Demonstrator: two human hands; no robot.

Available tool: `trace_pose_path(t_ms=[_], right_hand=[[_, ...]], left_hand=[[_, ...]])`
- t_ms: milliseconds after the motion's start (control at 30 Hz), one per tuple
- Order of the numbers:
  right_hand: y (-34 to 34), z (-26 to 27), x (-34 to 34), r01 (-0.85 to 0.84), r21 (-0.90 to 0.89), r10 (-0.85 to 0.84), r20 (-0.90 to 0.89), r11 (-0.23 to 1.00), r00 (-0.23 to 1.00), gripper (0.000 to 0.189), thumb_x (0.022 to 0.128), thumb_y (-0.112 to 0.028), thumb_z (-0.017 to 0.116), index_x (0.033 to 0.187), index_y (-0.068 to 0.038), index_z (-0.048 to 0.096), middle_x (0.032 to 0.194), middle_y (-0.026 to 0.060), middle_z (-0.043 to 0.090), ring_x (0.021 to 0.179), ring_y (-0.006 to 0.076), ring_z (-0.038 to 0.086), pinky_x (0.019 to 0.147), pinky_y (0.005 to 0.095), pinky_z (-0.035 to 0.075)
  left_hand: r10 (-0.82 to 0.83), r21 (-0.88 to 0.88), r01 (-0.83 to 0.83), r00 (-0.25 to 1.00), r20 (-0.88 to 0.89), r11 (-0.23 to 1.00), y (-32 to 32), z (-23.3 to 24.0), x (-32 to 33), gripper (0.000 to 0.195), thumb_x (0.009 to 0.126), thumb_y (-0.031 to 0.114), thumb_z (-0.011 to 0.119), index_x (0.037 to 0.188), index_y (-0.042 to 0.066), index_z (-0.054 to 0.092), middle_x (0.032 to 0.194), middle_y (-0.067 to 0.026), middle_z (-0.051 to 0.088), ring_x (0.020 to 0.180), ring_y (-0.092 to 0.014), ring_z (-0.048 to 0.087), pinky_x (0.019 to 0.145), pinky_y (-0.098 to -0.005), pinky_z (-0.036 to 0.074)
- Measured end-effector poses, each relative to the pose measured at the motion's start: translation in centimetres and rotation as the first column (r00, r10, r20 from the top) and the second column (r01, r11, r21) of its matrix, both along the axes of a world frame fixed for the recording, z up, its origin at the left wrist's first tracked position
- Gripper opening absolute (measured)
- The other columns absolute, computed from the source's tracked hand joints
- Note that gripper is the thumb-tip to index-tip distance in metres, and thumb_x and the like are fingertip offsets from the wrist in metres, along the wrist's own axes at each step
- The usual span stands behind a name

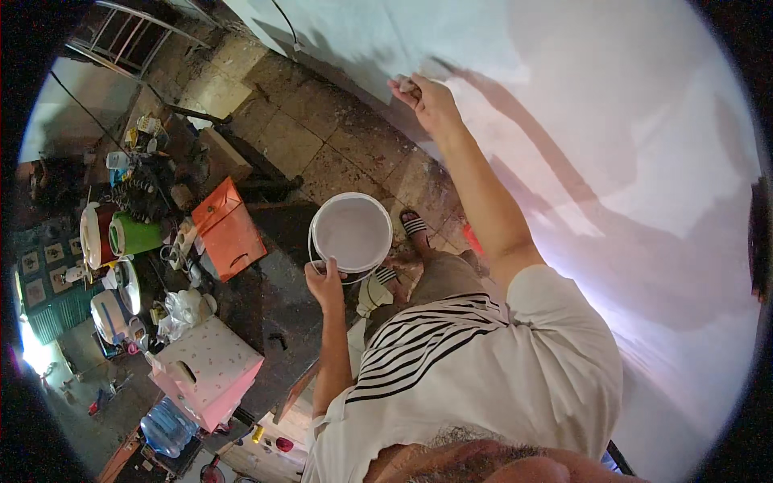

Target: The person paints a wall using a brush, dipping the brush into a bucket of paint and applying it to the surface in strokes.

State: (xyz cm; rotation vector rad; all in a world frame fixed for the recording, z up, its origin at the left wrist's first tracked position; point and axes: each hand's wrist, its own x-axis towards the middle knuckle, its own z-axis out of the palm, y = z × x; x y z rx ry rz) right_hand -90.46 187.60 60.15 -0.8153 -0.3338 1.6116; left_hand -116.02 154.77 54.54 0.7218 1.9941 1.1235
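Note:
A white plastic bucket with a pale liquid inside and a thin handle hangs below me. My left hand grips its near rim, the thumb over the edge. My right hand is raised at the white wall, its fingers closed around a small pale, wadded thing that I cannot identify. A faint grey smear or shadow shows on the wall just beyond the fingers. Shadows of the arm and body fall across the wall.
On my left a dark table bears an orange paper bag, a pink and white box, a green container and plastic bags. A blue water bottle lies at lower left. A metal rack stands at upper left on the tiled floor.

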Motion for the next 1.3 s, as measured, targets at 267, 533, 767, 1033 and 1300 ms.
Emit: trace_pose_path(t_ms=[267, 533, 767, 1033, 1300], right_hand=[[-4.6, 6.7, -2.3, -0.080, 0.173, 0.050, 0.172, 0.982, 0.984, 0.024, 0.097, -0.015, 0.046, 0.097, 0.009, 0.052, 0.100, 0.0191, 0.062, 0.089, 0.0299, 0.067, 0.074, 0.0353, 0.060], [-5.8, -2.0, -0.1, -0.094, -0.125, 0.111, 0.135, 0.988, 0.985, 0.023, 0.093, -0.014, 0.051, 0.096, 0.008, 0.057, 0.083, 0.0147, 0.065, 0.084, 0.0305, 0.069, 0.065, 0.0340, 0.060], [-3.0, -4.4, 0.2, -0.233, -0.117, 0.244, 0.091, 0.965, 0.966, 0.016, 0.093, -0.010, 0.051, 0.094, 0.005, 0.056, 0.104, 0.0192, 0.064, 0.089, 0.0313, 0.068, 0.058, 0.0267, 0.060], [-3.9, 1.0, 0.0, -0.144, 0.000, 0.143, 0.151, 0.990, 0.978, 0.018, 0.093, -0.011, 0.051, 0.095, 0.007, 0.052, 0.089, 0.0182, 0.064, 0.082, 0.0317, 0.069, 0.057, 0.0294, 0.058], [-10.7, 6.0, 4.2, -0.076, -0.037, 0.084, 0.300, 0.996, 0.950, 0.021, 0.093, -0.016, 0.051, 0.099, 0.004, 0.050, 0.093, 0.0163, 0.067, 0.082, 0.0258, 0.069, 0.054, 0.0282, 0.054]], left_hand=[[-0.021, 0.016, 0.020, 0.999, 0.043, 1.000, 1.5, 0.3, 1.1, 0.022, 0.087, 0.009, 0.063, 0.084, 0.002, 0.042, 0.066, -0.0063, 0.051, 0.049, -0.015, 0.057, 0.046, -0.0291, 0.047], [-0.033, 0.059, 0.031, 0.998, 0.044, 0.998, 1.5, 0.3, 1.2, 0.021, 0.086, 0.007, 0.063, 0.081, 0.002, 0.043, 0.067, -0.0053, 0.051, 0.048, -0.014, 0.056, 0.044, -0.0271, 0.046], [-0.044, 0.068, 0.040, 0.997, 0.058, 0.997, 0.6, 0.0, 1.3, 0.022, 0.086, 0.007, 0.063, 0.080, 0.002, 0.043, 0.067, -0.0053, 0.050, 0.048, -0.014, 0.056, 0.043, -0.0274, 0.046], [-0.015, 0.038, 0.012, 0.998, 0.066, 0.999, -0.2, 1.4, 1.5, 0.022, 0.085, 0.006, 0.064, 0.080, 0.003, 0.042, 0.067, -0.0052, 0.050, 0.049, -0.014, 0.056, 0.044, -0.0284, 0.044], [-0.061, 0.053, 0.060, 0.998, 0.035, 0.997, 0.0, 1.2, 1.2, 0.022, 0.083, 0.006, 0.064, 0.082, 0.002, 0.043, 0.067, -0.0063, 0.051, 0.048, -0.015, 0.056, 0.044, -0.0292, 0.045]])
